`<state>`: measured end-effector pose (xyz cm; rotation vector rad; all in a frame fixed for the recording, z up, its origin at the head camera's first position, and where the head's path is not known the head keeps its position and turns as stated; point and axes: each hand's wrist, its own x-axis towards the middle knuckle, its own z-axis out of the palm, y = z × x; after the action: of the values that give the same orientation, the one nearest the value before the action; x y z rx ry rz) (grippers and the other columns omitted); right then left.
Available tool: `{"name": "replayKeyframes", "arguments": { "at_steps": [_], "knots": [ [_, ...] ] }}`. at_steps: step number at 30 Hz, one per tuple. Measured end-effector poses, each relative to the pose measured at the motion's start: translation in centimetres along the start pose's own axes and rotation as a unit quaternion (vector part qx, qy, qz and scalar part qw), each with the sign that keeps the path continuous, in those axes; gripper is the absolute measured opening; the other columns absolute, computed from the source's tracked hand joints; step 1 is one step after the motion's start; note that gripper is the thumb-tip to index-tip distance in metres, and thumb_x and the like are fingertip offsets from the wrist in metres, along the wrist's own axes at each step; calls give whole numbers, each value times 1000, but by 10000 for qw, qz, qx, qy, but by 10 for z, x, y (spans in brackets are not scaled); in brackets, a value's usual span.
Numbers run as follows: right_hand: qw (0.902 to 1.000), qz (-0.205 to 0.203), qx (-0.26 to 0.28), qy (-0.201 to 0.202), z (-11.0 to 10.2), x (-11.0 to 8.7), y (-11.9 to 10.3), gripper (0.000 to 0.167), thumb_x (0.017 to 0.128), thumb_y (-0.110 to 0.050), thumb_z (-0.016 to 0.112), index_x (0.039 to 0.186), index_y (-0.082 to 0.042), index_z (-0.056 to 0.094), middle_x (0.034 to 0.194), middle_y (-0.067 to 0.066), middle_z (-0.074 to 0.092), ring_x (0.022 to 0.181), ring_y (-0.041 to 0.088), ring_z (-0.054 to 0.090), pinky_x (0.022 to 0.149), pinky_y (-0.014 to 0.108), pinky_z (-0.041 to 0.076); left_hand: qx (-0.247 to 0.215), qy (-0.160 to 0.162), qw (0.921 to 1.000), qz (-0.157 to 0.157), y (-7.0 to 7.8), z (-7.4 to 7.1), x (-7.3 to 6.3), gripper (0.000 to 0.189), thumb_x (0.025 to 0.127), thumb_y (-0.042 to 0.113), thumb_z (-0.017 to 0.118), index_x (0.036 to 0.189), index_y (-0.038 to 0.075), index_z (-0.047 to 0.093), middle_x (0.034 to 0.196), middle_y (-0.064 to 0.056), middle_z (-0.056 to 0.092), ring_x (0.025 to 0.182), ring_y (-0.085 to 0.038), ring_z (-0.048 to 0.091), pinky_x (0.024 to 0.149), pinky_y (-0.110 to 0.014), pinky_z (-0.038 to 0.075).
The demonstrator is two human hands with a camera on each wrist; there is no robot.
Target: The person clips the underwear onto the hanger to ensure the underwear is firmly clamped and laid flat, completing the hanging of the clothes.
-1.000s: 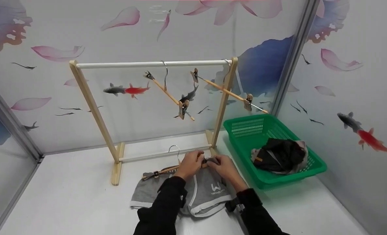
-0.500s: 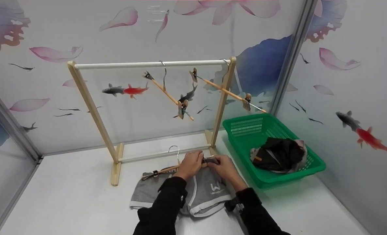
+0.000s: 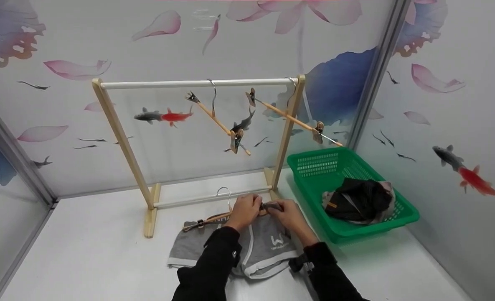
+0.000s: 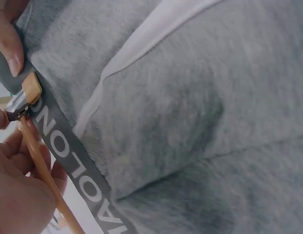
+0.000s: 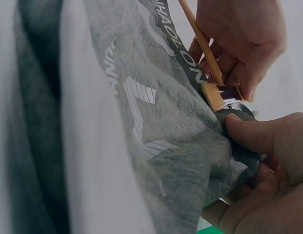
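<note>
Grey boxer briefs [image 3: 268, 238] with white trim lie on the table, a wooden clip hanger [image 3: 218, 216] along their waistband. My left hand [image 3: 244, 212] grips the hanger's right end: its fingers are round the rod [image 4: 41, 165] and its thumb is at the clip [image 4: 31, 88]. That clip sits over the lettered waistband [image 5: 178, 44]; whether it bites firmly I cannot tell. Just right of it, my right hand [image 5: 283, 161] pinches the bunched waistband corner between thumb and fingers. The left clip [image 3: 199, 224] lies at the waistband's other end.
Behind the briefs stands a wooden rack [image 3: 124, 142] with a white top rail [image 3: 155, 85]. Two bare clip hangers hang from it, one mid-rail [image 3: 214, 117], one near the right post [image 3: 280, 110]. A green basket [image 3: 314, 205] with dark and pale clothes [image 3: 358, 200] stands right.
The head view shifts slightly. Both hands stay at the same waistband corner and clip, with hardly any visible movement.
</note>
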<state>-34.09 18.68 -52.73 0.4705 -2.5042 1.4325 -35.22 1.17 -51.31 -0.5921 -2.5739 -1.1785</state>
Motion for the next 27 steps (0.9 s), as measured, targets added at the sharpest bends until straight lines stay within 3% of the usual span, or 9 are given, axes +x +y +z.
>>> {"name": "replayKeyframes", "arguments": {
  "at_steps": [5, 7, 11, 14, 20, 27],
  "knots": [
    [9998, -201, 40, -15, -2, 0, 1, 14, 94, 3, 68, 105, 3, 76, 101, 16, 74, 91, 28, 69, 75, 32, 54, -220, 99, 9997, -32, 1, -3, 0, 25, 107, 16, 51, 105, 1, 70, 90, -9, 69, 88, -28, 66, 81, -45, 52],
    [9998, -188, 54, -64, -2, 0, 1, 13, 94, 2, 68, 105, 2, 76, 99, 13, 74, 87, 24, 68, 74, 31, 53, -148, 188, 9997, -3, 0, -3, 0, 24, 107, 17, 52, 104, 2, 70, 92, -9, 69, 91, -29, 65, 84, -46, 51],
    [9996, -42, 131, -247, -4, 0, 0, 10, 94, 0, 68, 100, 1, 76, 77, 5, 65, 67, 14, 56, 61, 27, 45, -209, 385, 9990, 82, -2, -5, -1, 23, 107, 18, 53, 107, 2, 70, 95, -11, 69, 93, -31, 62, 86, -49, 49],
    [9985, 128, 337, -406, -5, 0, 0, 10, 94, 0, 68, 100, 3, 75, 70, -1, 56, 60, 10, 46, 57, 26, 38, -372, 511, 9979, 114, -4, -7, -1, 22, 107, 17, 53, 110, 1, 69, 94, -11, 68, 90, -29, 59, 83, -47, 48],
    [9939, 236, 844, -674, -7, 0, 2, 17, 92, 0, 68, 106, 8, 73, 85, 10, 68, 67, 12, 51, 62, 27, 42, -257, 776, 9963, 251, -6, -9, 3, 17, 104, 14, 58, 104, 2, 70, 89, -9, 69, 84, -26, 58, 78, -45, 47],
    [9868, 811, 1181, -749, -6, 0, 1, 22, 92, -2, 67, 110, 9, 72, 98, 11, 72, 78, 13, 59, 70, 27, 47, -401, 761, 9961, 209, -6, -11, 4, 19, 104, 18, 59, 105, 3, 71, 89, -7, 67, 82, -23, 56, 76, -42, 46]
  ]
}}
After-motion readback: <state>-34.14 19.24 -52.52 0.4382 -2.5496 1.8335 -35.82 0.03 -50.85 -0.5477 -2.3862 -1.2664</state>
